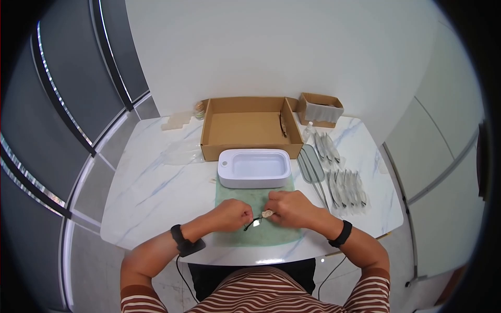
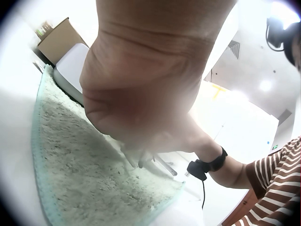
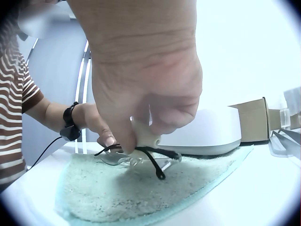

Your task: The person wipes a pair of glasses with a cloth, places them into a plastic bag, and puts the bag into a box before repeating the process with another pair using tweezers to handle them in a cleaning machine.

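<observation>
Dark-framed glasses (image 1: 254,223) are held just above a green cloth (image 1: 235,237) between the two hands. My left hand (image 1: 233,215) pinches one side of the frame. In my right hand (image 1: 288,208) a cream-coloured cloth (image 1: 267,213) is gripped against the glasses. From the right wrist view, the dark temple arms of the glasses (image 3: 155,165) cross below my right hand (image 3: 150,89), and the cream cloth (image 3: 146,139) shows under its fingers. My left hand (image 2: 141,99) hides most of the glasses in the left wrist view.
A white cleaner tub (image 1: 254,182) stands behind the hands, with an open cardboard box (image 1: 250,151) beyond it. To the right lie a grey rack-like tool (image 1: 311,164) and several bagged glasses (image 1: 347,190). A small box (image 1: 326,124) and a bottle (image 1: 308,130) are at the back right.
</observation>
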`<state>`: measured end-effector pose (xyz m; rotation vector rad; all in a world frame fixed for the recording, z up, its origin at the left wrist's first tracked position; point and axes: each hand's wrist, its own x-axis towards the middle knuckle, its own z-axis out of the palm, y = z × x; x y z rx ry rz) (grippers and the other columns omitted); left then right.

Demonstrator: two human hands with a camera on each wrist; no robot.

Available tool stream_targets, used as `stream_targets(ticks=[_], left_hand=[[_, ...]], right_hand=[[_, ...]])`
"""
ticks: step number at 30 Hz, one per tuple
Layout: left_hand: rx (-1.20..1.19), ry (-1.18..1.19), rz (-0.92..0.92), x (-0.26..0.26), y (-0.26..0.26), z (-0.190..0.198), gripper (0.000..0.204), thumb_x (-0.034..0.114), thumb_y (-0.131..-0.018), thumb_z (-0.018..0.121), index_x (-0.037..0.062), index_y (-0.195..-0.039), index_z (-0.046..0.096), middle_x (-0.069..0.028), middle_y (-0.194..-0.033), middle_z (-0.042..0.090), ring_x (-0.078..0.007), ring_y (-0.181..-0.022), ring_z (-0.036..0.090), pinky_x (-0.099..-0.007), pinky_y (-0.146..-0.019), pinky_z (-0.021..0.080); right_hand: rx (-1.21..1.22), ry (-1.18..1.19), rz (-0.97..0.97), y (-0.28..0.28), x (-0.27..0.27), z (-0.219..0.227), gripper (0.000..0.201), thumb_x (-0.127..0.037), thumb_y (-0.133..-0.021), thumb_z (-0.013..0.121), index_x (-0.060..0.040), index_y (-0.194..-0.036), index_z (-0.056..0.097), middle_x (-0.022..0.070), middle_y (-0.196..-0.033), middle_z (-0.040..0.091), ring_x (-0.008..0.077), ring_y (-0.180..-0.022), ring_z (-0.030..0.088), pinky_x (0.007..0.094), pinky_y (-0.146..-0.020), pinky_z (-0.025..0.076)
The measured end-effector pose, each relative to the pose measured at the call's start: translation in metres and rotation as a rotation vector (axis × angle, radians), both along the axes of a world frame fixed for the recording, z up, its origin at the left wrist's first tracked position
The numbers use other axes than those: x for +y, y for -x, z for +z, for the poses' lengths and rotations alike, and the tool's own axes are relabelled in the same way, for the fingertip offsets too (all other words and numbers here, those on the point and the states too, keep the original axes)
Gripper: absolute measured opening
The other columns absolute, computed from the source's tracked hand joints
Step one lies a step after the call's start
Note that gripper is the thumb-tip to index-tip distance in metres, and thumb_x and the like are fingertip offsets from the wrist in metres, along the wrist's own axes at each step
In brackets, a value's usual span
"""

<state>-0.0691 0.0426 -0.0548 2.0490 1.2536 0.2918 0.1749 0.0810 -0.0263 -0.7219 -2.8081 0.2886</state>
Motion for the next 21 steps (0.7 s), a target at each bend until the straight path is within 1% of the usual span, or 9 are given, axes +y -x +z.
stream_targets(ticks=[5, 7, 9, 14, 16, 17, 19, 20, 21], left_hand=[[-0.027, -0.004, 0.009, 0.001, 0.006, -0.002, 0.017, 0.017, -0.089, 0.066, 0.0032, -0.096, 0.074, -0.015, -0.087, 0.072, -0.0332, -0.08, 0.068, -0.0406, -0.074, 0.053], [-0.023, -0.026, 0.001, 0.001, 0.005, -0.004, 0.018, 0.017, -0.089, 0.066, 0.003, -0.096, 0.074, -0.015, -0.086, 0.071, -0.0332, -0.08, 0.068, -0.0406, -0.074, 0.053], [-0.079, -0.121, -0.013, -0.001, 0.001, 0.0, 0.018, 0.019, -0.089, 0.068, 0.0024, -0.095, 0.073, -0.0134, -0.085, 0.07, -0.0306, -0.078, 0.067, -0.0395, -0.072, 0.053], [-0.035, -0.055, -0.036, -0.012, -0.011, 0.014, 0.02, 0.021, -0.088, 0.071, 0.0018, -0.093, 0.073, -0.011, -0.085, 0.068, -0.0262, -0.077, 0.067, -0.0373, -0.071, 0.053], [-0.006, -0.061, -0.048, -0.013, -0.012, 0.009, 0.021, 0.022, -0.088, 0.072, 0.0016, -0.093, 0.072, -0.0106, -0.085, 0.068, -0.0249, -0.077, 0.067, -0.0366, -0.07, 0.053], [-0.009, -0.092, -0.056, -0.012, -0.011, 0.004, 0.021, 0.021, -0.087, 0.073, 0.0014, -0.095, 0.072, -0.0109, -0.085, 0.068, -0.0247, -0.076, 0.067, -0.0359, -0.07, 0.053], [-0.011, -0.126, -0.066, -0.013, -0.01, 0.007, 0.021, 0.02, -0.087, 0.074, 0.0011, -0.096, 0.072, -0.0112, -0.084, 0.067, -0.0245, -0.075, 0.066, -0.0353, -0.069, 0.052], [-0.094, -0.133, -0.025, -0.015, -0.01, 0.011, 0.019, 0.017, -0.087, 0.074, 0.0008, -0.096, 0.071, -0.0101, -0.083, 0.066, -0.0216, -0.074, 0.065, -0.0337, -0.068, 0.052], [-0.178, -0.14, 0.015, -0.017, -0.01, 0.016, 0.018, 0.015, -0.087, 0.074, 0.0005, -0.097, 0.07, -0.0091, -0.081, 0.066, -0.0188, -0.073, 0.064, -0.0322, -0.067, 0.051]], right_hand=[[0.115, 0.09, -0.039, -0.008, 0.004, 0.001, 0.012, -0.017, -0.081, 0.068, -0.008, -0.089, 0.07, 0.0107, -0.091, 0.065, 0.0317, -0.082, 0.067, 0.043, -0.07, 0.055], [0.223, 0.137, -0.131, -0.012, 0.006, 0.002, 0.014, -0.017, -0.082, 0.068, -0.0067, -0.091, 0.07, 0.0112, -0.09, 0.066, 0.0329, -0.079, 0.067, 0.043, -0.069, 0.055], [0.275, 0.163, -0.175, -0.015, 0.006, 0.002, 0.015, -0.016, -0.082, 0.069, -0.0062, -0.092, 0.07, 0.0115, -0.09, 0.066, 0.0334, -0.077, 0.067, 0.0423, -0.068, 0.055], [0.407, 0.18, -0.257, -0.019, 0.003, -0.001, 0.016, -0.014, -0.081, 0.072, -0.0043, -0.094, 0.07, 0.0124, -0.089, 0.066, 0.0329, -0.072, 0.066, 0.0382, -0.066, 0.054], [0.505, 0.235, -0.344, -0.021, 0.003, -0.001, 0.017, -0.011, -0.081, 0.072, -0.0026, -0.096, 0.071, 0.0113, -0.086, 0.067, 0.0265, -0.067, 0.065, 0.0341, -0.064, 0.052], [0.507, 0.233, -0.345, -0.022, 0.003, -0.001, 0.017, -0.011, -0.081, 0.072, -0.0026, -0.096, 0.071, 0.0113, -0.086, 0.067, 0.0265, -0.067, 0.065, 0.0341, -0.064, 0.052], [0.648, 0.394, -0.477, -0.026, 0.006, -0.003, 0.017, -0.012, -0.084, 0.072, 0.0002, -0.096, 0.07, 0.0067, -0.083, 0.067, 0.0162, -0.066, 0.062, 0.0307, -0.063, 0.051], [0.65, 0.392, -0.479, -0.028, 0.007, -0.006, 0.017, -0.012, -0.084, 0.072, 0.0002, -0.096, 0.07, 0.0067, -0.083, 0.067, 0.0162, -0.066, 0.062, 0.0307, -0.063, 0.051], [0.706, 0.488, -0.528, -0.031, 0.009, -0.01, 0.018, -0.013, -0.086, 0.073, 0.001, -0.096, 0.07, 0.0048, -0.081, 0.067, 0.0122, -0.066, 0.061, 0.029, -0.06, 0.049]])
